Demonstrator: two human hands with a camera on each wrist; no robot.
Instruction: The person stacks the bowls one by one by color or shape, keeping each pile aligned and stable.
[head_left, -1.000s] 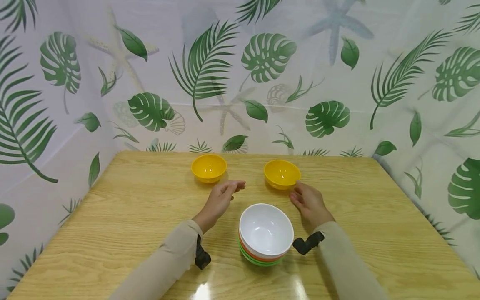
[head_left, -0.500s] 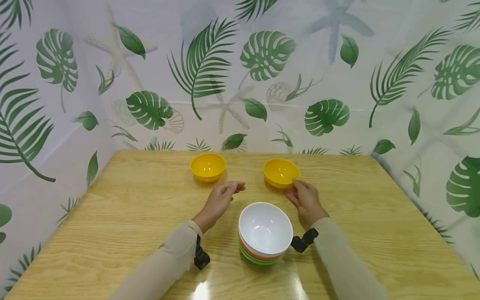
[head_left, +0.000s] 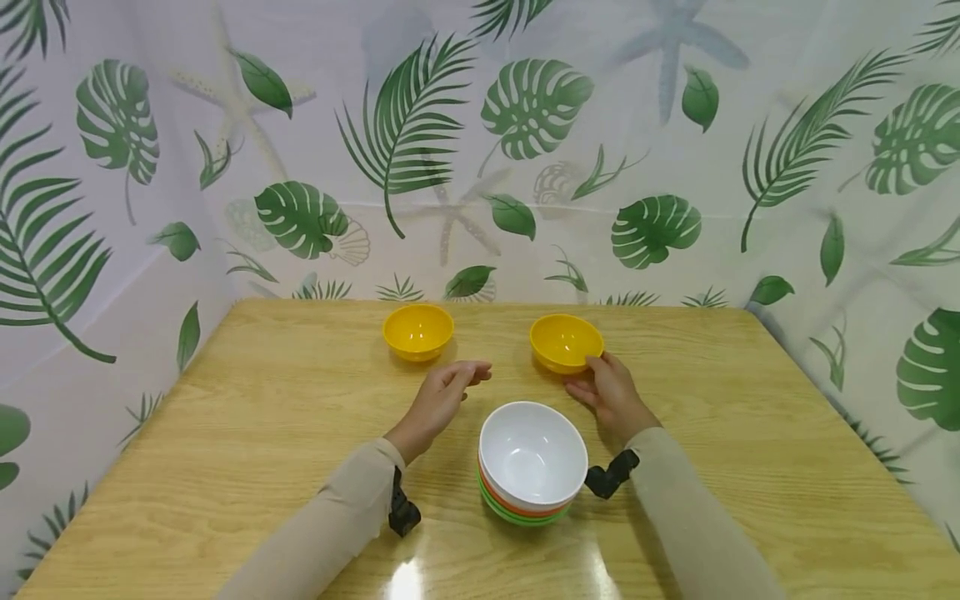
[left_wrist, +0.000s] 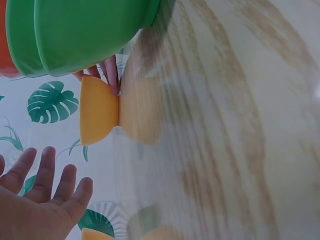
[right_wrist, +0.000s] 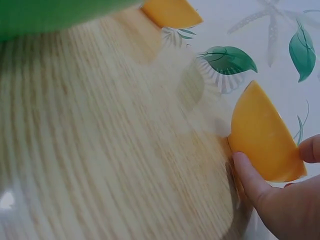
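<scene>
Two yellow bowls stand upright on the wooden table, a left one (head_left: 418, 333) and a right one (head_left: 566, 343). My right hand (head_left: 611, 396) pinches the near right side of the right yellow bowl. In the right wrist view its thumb (right_wrist: 252, 177) lies low against that bowl (right_wrist: 265, 135), near the base, and another finger is at the rim. My left hand (head_left: 438, 404), fingers extended, holds nothing and hovers in front of the left yellow bowl. Between the forearms sits a stack of nested bowls, a white bowl (head_left: 532, 454) on top, with orange and green (head_left: 517, 517) ones below.
The wooden table (head_left: 262, 442) ends at the back against a leaf-patterned cloth (head_left: 450, 167). A black wrist camera (head_left: 611, 475) on the right sleeve is close to the stack; another camera (head_left: 403, 508) is on the left sleeve.
My right hand has shifted slightly left and closer round the right bowl's edge, its thumb side moving in under the bowl. The left hand, both yellow bowls and the stack have stayed put.
</scene>
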